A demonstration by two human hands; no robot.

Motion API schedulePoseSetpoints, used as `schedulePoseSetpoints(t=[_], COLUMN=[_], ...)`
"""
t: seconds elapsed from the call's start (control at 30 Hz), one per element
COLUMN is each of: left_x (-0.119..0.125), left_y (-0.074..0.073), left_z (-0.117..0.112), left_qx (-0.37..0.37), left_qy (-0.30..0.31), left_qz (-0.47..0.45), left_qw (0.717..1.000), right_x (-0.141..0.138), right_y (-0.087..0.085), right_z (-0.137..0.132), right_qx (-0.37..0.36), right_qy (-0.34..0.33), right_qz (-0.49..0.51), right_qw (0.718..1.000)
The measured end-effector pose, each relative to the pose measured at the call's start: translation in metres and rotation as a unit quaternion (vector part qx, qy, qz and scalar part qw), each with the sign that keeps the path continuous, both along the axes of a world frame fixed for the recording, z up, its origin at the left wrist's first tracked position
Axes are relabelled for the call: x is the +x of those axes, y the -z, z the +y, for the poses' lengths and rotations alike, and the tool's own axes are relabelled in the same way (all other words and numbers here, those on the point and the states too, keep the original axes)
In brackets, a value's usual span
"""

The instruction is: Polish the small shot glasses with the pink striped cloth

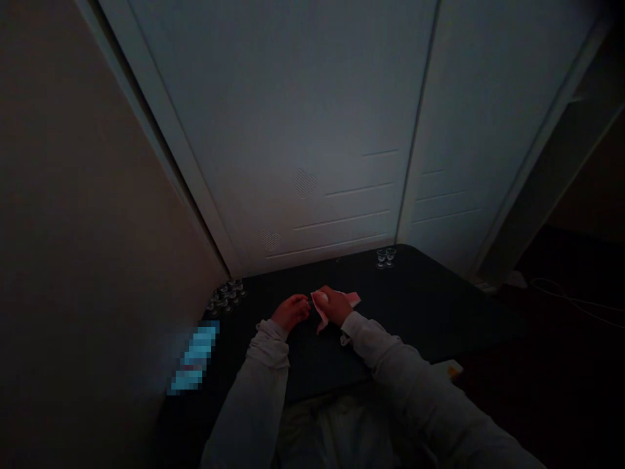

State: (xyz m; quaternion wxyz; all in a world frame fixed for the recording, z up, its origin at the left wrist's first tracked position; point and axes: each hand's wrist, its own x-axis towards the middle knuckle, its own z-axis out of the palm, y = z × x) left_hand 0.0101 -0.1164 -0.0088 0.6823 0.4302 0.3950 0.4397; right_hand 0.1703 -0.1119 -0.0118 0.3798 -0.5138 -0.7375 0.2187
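Observation:
Over the middle of the dark table, my right hand (332, 305) is wrapped round a pink cloth (352, 298), whose corners stick out to the right and hang below. My left hand (293, 311) is close beside it, with fingers curled and pinched. A small clear glass (310, 303) shows faintly between the left fingertips and the cloth; most of it is hidden and the light is dim. Two small stemmed glasses (385, 257) stand at the table's far edge, right of my hands. Several more small glasses (225, 296) are grouped at the far left corner.
The dark table (415, 306) backs onto a white panelled door (312, 130). A wall (97, 228) closes the left side. A bright pixelated screen (195, 358) lies at the left edge. A white and yellow item (448, 370) is near the right front edge; a white cable (576, 299) lies beyond.

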Motion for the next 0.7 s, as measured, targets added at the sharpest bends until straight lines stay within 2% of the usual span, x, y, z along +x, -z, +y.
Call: schedulePoseSetpoints(t=[0.27, 0.43, 0.57, 0.63, 0.7], left_x=[0.000, 0.001, 0.001, 0.001, 0.001], left_y=[0.001, 0.000, 0.001, 0.001, 0.001], left_z=[0.002, 0.001, 0.002, 0.002, 0.002], left_qx=[0.016, 0.023, 0.027, 0.029, 0.039], left_qy=[0.023, 0.028, 0.029, 0.020, 0.016], left_qz=[0.006, 0.030, 0.029, 0.026, 0.021], left_qw=[1.000, 0.999, 0.999, 0.999, 0.999], right_x=[0.001, -0.001, -0.011, -0.016, -0.017], right_y=[-0.004, -0.005, -0.003, -0.002, -0.002], right_z=[-0.006, -0.004, 0.000, 0.001, 0.004], right_qx=[0.019, 0.023, 0.005, 0.007, -0.013], right_qy=[-0.002, 0.021, 0.050, 0.072, 0.065], right_qz=[0.004, -0.002, 0.093, 0.171, 0.232], right_qw=[1.000, 1.000, 0.994, 0.983, 0.970])
